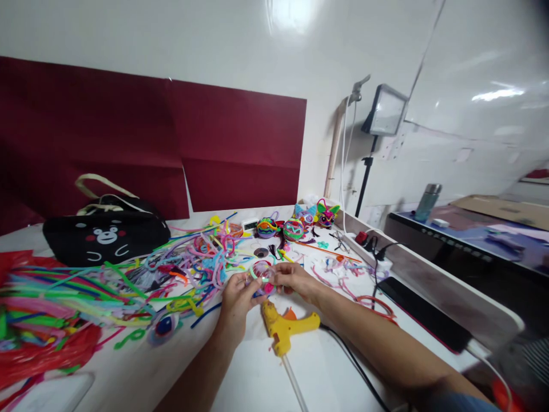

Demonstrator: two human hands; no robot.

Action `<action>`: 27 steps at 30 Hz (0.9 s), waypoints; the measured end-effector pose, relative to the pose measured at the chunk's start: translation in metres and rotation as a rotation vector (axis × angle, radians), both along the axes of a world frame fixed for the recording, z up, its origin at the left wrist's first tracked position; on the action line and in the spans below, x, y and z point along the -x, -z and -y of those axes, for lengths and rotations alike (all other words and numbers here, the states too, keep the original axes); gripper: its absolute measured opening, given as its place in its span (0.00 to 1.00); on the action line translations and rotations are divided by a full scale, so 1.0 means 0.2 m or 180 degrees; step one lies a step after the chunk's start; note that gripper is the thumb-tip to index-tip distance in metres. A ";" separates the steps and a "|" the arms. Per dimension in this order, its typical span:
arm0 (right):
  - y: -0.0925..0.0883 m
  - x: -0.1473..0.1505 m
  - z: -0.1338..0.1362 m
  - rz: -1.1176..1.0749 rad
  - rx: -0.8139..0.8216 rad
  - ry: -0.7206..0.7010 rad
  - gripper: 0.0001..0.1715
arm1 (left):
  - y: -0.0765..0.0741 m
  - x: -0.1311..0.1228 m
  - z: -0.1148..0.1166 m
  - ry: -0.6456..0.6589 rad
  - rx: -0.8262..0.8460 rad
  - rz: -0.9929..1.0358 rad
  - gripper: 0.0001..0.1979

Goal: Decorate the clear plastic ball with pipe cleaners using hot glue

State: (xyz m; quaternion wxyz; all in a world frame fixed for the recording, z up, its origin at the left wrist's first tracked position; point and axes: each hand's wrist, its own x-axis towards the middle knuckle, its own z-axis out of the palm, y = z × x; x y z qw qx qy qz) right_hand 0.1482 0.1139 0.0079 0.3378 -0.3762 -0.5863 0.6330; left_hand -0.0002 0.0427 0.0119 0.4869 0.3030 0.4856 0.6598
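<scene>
Head view: pipe-cleaner piece (263, 278) tight between the closed fingers (250, 284) of left hand (235, 298) and right hand (295, 281).

Bright, even light falls from overhead. A hard white glare spot burns on the glossy wall (291, 14), with paler streaks on its right-hand panels. The white desk (257, 377) carries only faint, soft shadows. The left hand (238, 300), the right hand (295, 280) and the pipe-cleaner piece (262, 274) pinched between them look slightly soft. Straight lines bow near the edges, and the right side smears into blur.
</scene>
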 end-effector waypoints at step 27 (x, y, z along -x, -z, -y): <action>0.01 -0.02 -0.01 0.0022 0.0019 0.0138 0.16 | 0.02 -0.03 -0.01 0.0128 -0.0026 -0.0029 0.16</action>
